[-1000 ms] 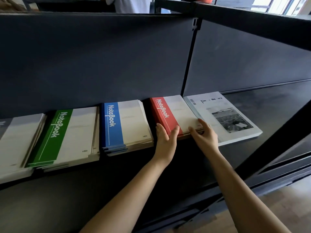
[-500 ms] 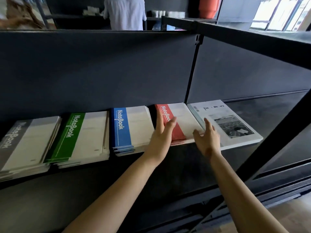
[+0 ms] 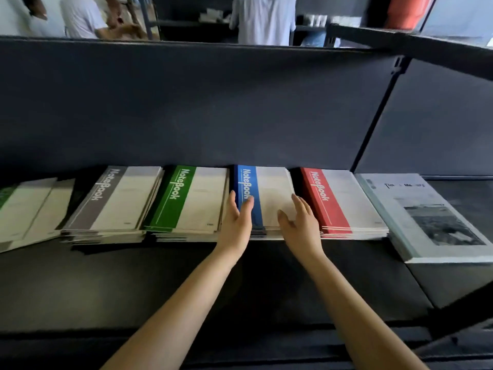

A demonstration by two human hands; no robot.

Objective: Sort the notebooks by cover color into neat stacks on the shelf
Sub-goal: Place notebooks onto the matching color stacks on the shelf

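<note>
Stacks of notebooks lie in a row on the dark shelf (image 3: 240, 284): a grey stack (image 3: 112, 201), a green stack (image 3: 192, 198), a blue stack (image 3: 269, 190) and a red stack (image 3: 338, 201). My left hand (image 3: 236, 222) lies with straight fingers against the blue stack's left edge, fingertips on its blue band. My right hand (image 3: 301, 222) rests with loosely spread fingers on the right side of the blue stack's top cover. Neither hand grips anything.
A larger pale notebook with a black-and-white photo (image 3: 426, 217) lies right of the red stack. More notebooks (image 3: 29, 206), one with a green band, lie askew at the far left. A dark back panel (image 3: 213, 108) rises behind; people stand beyond it.
Both hands have moved left from the red stack to the blue stack. The view has shifted left, bringing the grey stack and the far-left notebooks into sight.
</note>
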